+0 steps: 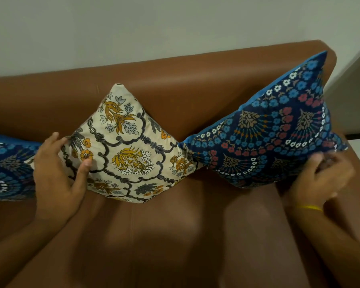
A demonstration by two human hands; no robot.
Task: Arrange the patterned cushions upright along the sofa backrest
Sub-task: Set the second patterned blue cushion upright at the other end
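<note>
Two hands: left hand (56, 171) fingers (54, 140) and thumb clamped on the side corner of the cream cushion (125, 146); right hand (318, 181) fingers (320, 160) curled at the blue cushion (268, 138) lower corner, blurred, grip unclear. Both cushions on a point, tips touching, against the sofa backrest (175, 90). Third cushion (6, 169) far left.

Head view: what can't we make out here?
Left blue cushion: cut off by the frame's left edge and partly covered by the left hand.
Cream cushion: its left corner is hidden under that hand, which grips it.
Right hand: motion-blurred at the right blue cushion's lower corner; grip unclear.
Sofa: its left end lies beyond the frame.
</note>
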